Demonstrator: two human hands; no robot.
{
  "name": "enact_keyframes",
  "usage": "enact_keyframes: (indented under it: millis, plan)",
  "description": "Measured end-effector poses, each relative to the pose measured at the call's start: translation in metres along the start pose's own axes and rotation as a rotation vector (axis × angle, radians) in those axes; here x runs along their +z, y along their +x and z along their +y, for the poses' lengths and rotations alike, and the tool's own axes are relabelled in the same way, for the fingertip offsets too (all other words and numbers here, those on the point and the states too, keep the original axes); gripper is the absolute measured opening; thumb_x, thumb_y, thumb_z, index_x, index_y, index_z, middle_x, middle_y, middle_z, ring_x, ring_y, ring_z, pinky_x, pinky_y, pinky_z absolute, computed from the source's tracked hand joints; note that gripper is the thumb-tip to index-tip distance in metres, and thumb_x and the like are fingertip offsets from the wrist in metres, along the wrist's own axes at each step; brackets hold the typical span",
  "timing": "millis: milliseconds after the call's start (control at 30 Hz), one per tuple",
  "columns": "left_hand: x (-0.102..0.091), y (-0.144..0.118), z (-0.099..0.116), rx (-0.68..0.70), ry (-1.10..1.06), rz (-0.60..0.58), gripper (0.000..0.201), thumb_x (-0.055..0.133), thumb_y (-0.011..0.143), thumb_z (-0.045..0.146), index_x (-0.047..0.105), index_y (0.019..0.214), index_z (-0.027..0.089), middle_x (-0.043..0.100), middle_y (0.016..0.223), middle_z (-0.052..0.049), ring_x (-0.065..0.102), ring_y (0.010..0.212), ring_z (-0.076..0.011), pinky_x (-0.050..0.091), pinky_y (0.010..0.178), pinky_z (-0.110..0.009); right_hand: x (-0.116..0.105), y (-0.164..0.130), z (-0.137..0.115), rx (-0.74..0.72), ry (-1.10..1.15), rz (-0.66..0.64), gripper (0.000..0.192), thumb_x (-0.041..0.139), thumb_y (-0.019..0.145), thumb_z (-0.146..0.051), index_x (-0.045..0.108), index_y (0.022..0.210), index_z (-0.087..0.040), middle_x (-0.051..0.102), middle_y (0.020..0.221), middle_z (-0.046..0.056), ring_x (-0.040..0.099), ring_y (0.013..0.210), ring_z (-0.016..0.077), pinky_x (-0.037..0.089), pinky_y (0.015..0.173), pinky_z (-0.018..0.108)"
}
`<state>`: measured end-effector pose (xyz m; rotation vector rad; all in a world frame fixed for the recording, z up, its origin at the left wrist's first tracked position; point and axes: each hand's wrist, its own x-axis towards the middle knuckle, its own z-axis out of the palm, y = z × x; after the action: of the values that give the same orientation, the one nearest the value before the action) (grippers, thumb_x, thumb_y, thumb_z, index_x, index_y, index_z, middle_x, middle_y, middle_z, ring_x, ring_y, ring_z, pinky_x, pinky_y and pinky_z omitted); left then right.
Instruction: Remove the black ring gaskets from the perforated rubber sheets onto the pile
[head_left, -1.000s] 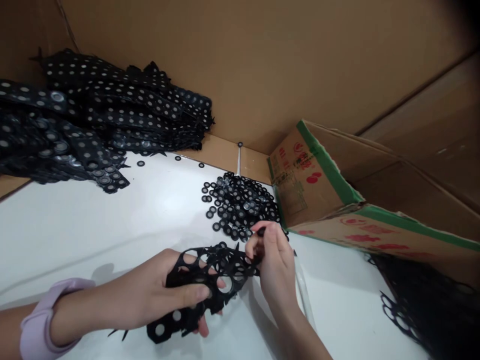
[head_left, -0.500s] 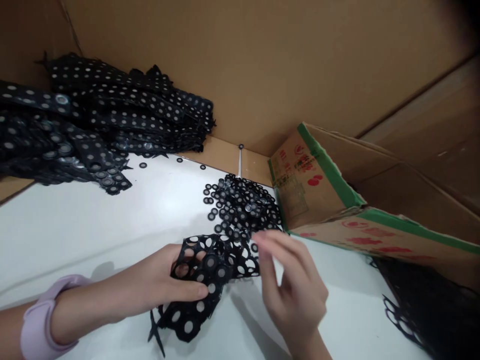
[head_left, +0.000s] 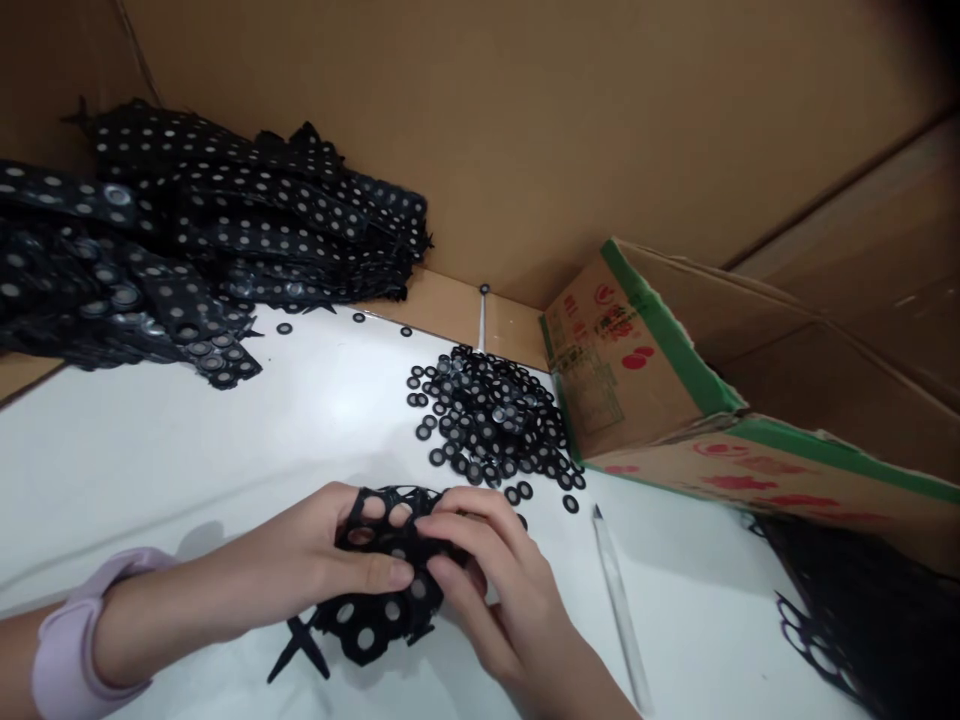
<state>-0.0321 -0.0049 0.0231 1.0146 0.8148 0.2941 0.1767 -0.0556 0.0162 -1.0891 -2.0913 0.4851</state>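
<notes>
My left hand (head_left: pixel 319 560) is closed round a black perforated sheet (head_left: pixel 364 640), its thumb pressed on top. Some holes in the sheet are bare; others still hold round rings with pale centres. A black cross-shaped tab sticks out at its lower left. My right hand (head_left: pixel 517 590) has its fingertips and thumb bent on the sheet's right part, where I cannot make out a single ring between them. Just beyond both hands lies a pile of small black rings (head_left: pixel 487 415) on the white table (head_left: pixel 300 420).
Stacked black dotted sheets (head_left: pixel 255 220) lie at the back left. An open cardboard box (head_left: pixel 600 370) with green edges stands right of the pile. A white pen-like stick (head_left: pixel 619 600) lies right of my hand. Black netted scrap (head_left: pixel 847 610) sits at the lower right.
My right hand has moved left from the near edge of the ring pile onto the sheet. The sheet's right part has folded in, uncovering several rings and the pen-like stick.
</notes>
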Motion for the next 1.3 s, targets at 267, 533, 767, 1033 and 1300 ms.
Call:
enact_keyframes:
  millis: [267, 533, 767, 1033, 1300]
  plan:
    - [0.007, 0.000, -0.009, 0.079, 0.233, 0.079, 0.023, 0.064, 0.087, 0.036, 0.061, 0.072, 0.020, 0.055, 0.067, 0.006, 0.050, 0.066, -0.0147, 0.040, 0.060, -0.023, 0.007, 0.002, 0.003, 0.032, -0.002, 0.105, 0.016, 0.061, 0.097, -0.027, 0.071, 0.102, -0.015, 0.070, 0.090, 0.008, 0.070, 0.072, 0.0157, 0.054, 0.052, 0.022]
    - [0.006, 0.001, -0.004, 0.117, 0.300, 0.004, 0.021, 0.060, 0.092, 0.034, 0.069, 0.080, 0.019, 0.067, 0.075, 0.003, 0.058, 0.073, -0.0172, 0.045, 0.067, -0.023, 0.016, 0.004, 0.002, 0.230, 0.161, 0.157, 0.025, 0.041, 0.100, -0.015, 0.061, 0.085, -0.018, 0.064, 0.081, 0.004, 0.065, 0.074, 0.0143, 0.052, 0.068, 0.024]
    - [0.004, 0.002, -0.007, 0.147, 0.209, 0.013, 0.021, 0.062, 0.091, 0.037, 0.073, 0.093, 0.020, 0.076, 0.087, 0.000, 0.068, 0.086, -0.0227, 0.051, 0.076, -0.028, 0.025, 0.008, -0.005, 0.532, 0.453, 0.179, 0.039, 0.036, 0.103, -0.046, 0.055, 0.079, -0.022, 0.060, 0.068, 0.000, 0.055, 0.044, 0.0103, 0.041, 0.036, 0.020]
    - [0.011, -0.001, -0.011, 0.128, 0.189, 0.017, 0.018, 0.064, 0.091, 0.033, 0.073, 0.100, 0.021, 0.078, 0.101, -0.001, 0.068, 0.096, -0.0238, 0.051, 0.084, -0.029, 0.018, 0.008, 0.001, 0.846, 0.626, 0.322, 0.045, 0.039, 0.098, -0.062, 0.058, 0.092, -0.021, 0.058, 0.051, -0.006, 0.042, 0.024, 0.0056, 0.022, 0.022, 0.013]
    - [0.009, 0.003, -0.017, -0.003, -0.230, 0.020, 0.027, 0.072, 0.088, 0.041, 0.070, 0.108, 0.023, 0.074, 0.100, -0.001, 0.064, 0.101, -0.0226, 0.047, 0.085, -0.030, 0.005, 0.004, 0.005, 0.326, 0.284, 0.153, 0.029, 0.052, 0.100, -0.036, 0.067, 0.123, -0.025, 0.050, 0.143, 0.015, 0.063, 0.057, 0.0072, 0.056, 0.046, 0.022]
